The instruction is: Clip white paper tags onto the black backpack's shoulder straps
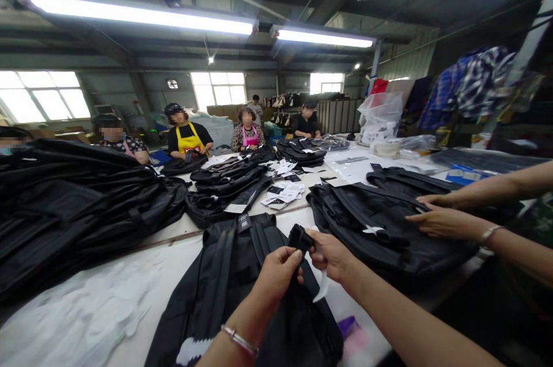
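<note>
A black backpack [216, 280] lies on the table right in front of me, its shoulder straps facing up and a dark tag at its top. Above its right side, my left hand [279, 269] pinches a folded black strap [299, 238] between thumb and fingers. Close against it, my right hand [332, 254] is closed at the strap's other side. From the right hand hangs a thin white strip [322, 287]; whether it is paper or tape I cannot tell. A scrap of white material [193, 351] rests on the backpack's lower left.
A big heap of black bags [78, 211] rises at the left. Crumpled white sheets [86, 309] cover the near left table. White tags [283, 194] lie mid-table by stacked bags [228, 182]. At right, a co-worker's hands [440, 217] touch another black backpack [371, 223]. Several people sit opposite.
</note>
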Demonstrator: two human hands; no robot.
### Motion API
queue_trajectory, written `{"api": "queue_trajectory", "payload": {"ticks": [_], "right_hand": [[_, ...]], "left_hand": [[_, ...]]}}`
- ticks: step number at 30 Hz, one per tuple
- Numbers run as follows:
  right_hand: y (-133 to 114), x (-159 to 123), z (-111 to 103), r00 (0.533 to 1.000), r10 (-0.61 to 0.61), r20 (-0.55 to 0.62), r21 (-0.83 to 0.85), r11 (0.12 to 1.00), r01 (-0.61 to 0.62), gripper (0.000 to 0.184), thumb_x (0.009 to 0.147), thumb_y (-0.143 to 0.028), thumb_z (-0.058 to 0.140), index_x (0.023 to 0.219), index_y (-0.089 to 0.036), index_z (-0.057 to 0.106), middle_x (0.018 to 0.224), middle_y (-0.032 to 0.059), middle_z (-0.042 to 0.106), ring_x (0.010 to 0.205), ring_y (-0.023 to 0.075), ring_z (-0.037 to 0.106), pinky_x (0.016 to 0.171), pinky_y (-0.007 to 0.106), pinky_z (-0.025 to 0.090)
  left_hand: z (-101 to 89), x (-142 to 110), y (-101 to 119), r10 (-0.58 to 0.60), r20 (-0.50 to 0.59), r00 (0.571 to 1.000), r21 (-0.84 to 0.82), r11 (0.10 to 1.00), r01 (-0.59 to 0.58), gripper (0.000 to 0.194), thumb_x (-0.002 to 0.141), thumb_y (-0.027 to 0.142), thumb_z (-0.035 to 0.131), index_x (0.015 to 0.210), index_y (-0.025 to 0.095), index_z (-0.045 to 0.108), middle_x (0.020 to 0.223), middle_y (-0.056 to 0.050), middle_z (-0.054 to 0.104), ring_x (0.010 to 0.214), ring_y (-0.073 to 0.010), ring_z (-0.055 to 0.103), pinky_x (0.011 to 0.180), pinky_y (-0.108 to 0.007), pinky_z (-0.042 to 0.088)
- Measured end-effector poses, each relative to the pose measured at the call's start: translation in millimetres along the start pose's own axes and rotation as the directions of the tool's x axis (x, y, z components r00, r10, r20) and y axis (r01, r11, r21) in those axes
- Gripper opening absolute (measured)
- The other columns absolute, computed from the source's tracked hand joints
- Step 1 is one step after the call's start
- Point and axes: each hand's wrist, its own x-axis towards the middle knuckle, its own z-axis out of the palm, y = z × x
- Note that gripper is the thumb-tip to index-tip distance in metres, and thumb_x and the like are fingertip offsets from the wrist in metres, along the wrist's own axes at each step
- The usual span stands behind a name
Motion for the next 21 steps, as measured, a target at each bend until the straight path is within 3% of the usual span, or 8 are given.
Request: {"api": "queue_trajectory", "payload": {"ticks": [3, 5, 10, 12, 14, 17, 19, 21], "right_hand": [[5, -9, 0, 0.986, -0.054, 0.159, -0.057, 0.996, 0.063, 0.037, 0.082, -0.051, 0.063, 0.075, -0.016, 0.053, 0.048, -0.0074, 0.044, 0.035, 0.0025, 0.028, 0.034, 0.015, 0.014], [5, -18, 1, 0.963, -0.136, 0.234, -0.193, 0.964, 0.183, 0.039, 0.076, -0.051, 0.070, 0.077, -0.015, 0.057, 0.048, -0.0065, 0.047, 0.037, 0.0032, 0.030, 0.036, 0.016, 0.016], [0, -39, 11, 0.877, -0.346, 0.332, -0.433, 0.770, 0.468, 0.029, 0.069, -0.036, 0.077, 0.065, -0.014, 0.059, 0.057, -0.0008, 0.060, 0.054, 0.0113, 0.054, 0.050, 0.021, 0.040], [1, -41, 14, 0.892, -0.363, 0.271, -0.422, 0.787, 0.449, 0.029, 0.071, -0.038, 0.074, 0.063, -0.015, 0.057, 0.053, -0.0020, 0.057, 0.049, 0.0120, 0.053, 0.046, 0.023, 0.039], [4, -38, 16, 0.920, -0.372, 0.126, -0.358, 0.848, 0.391, 0.033, 0.073, -0.042, 0.072, 0.062, -0.017, 0.053, 0.046, -0.0047, 0.050, 0.040, 0.0094, 0.044, 0.040, 0.022, 0.032], [6, -29, 18, 0.924, -0.378, -0.063, -0.208, 0.910, 0.358, 0.039, 0.069, -0.046, 0.075, 0.063, -0.019, 0.048, 0.042, -0.0096, 0.037, 0.036, 0.0053, 0.029, 0.037, 0.021, 0.021], [5, -24, 18, 0.919, -0.384, -0.085, -0.140, 0.918, 0.371, 0.043, 0.066, -0.048, 0.078, 0.063, -0.019, 0.045, 0.043, -0.0109, 0.033, 0.038, 0.0044, 0.024, 0.038, 0.021, 0.018], [2, -23, 17, 0.920, -0.390, -0.022, -0.132, 0.914, 0.384, 0.044, 0.065, -0.048, 0.079, 0.063, -0.019, 0.045, 0.045, -0.0108, 0.032, 0.040, 0.0043, 0.024, 0.040, 0.021, 0.017]], "left_hand": [[1.8, -4, 3, 0.081, -0.012, 0.997, 0.132, 0.988, -0.078, 0.037, 0.081, 0.049, 0.063, 0.085, 0.013, 0.058, 0.061, 0.002, 0.057, 0.047, -0.0086, 0.052, 0.049, -0.021, 0.040], [3.6, -7, 4, 0.127, -0.004, 0.992, 0.190, 0.974, -0.124, 0.035, 0.084, 0.049, 0.057, 0.083, 0.015, 0.055, 0.064, 0.002, 0.058, 0.044, -0.0081, 0.049, 0.046, -0.021, 0.037], [9.9, -18, 6, 0.171, 0.023, 0.985, 0.244, 0.955, -0.171, 0.034, 0.087, 0.048, 0.050, 0.087, 0.015, 0.056, 0.066, 0.001, 0.058, 0.043, -0.0082, 0.046, 0.042, -0.021, 0.035], [13.6, -23, 7, 0.168, 0.045, 0.985, 0.265, 0.948, -0.174, 0.031, 0.089, 0.045, 0.048, 0.083, 0.016, 0.056, 0.066, 0.001, 0.059, 0.045, -0.0089, 0.048, 0.043, -0.021, 0.036], [17.9, -28, 7, 0.175, 0.058, 0.983, 0.287, 0.940, -0.185, 0.027, 0.090, 0.041, 0.047, 0.079, 0.017, 0.054, 0.066, 0.000, 0.060, 0.048, -0.0108, 0.053, 0.047, -0.022, 0.040], [23.0, -34, 4, 0.178, 0.051, 0.983, 0.320, 0.929, -0.185, 0.024, 0.090, 0.036, 0.046, 0.076, 0.018, 0.052, 0.066, -0.002, 0.063, 0.056, -0.0150, 0.060, 0.054, -0.025, 0.046], [22.7, -37, 0, 0.162, 0.041, 0.986, 0.334, 0.928, -0.166, 0.024, 0.090, 0.036, 0.046, 0.077, 0.018, 0.054, 0.068, -0.004, 0.065, 0.059, -0.0169, 0.063, 0.057, -0.027, 0.048], [16.8, -40, -2, 0.168, 0.034, 0.985, 0.360, 0.918, -0.169, 0.025, 0.090, 0.037, 0.048, 0.077, 0.017, 0.056, 0.070, -0.004, 0.066, 0.062, -0.0178, 0.064, 0.060, -0.028, 0.049]]}}
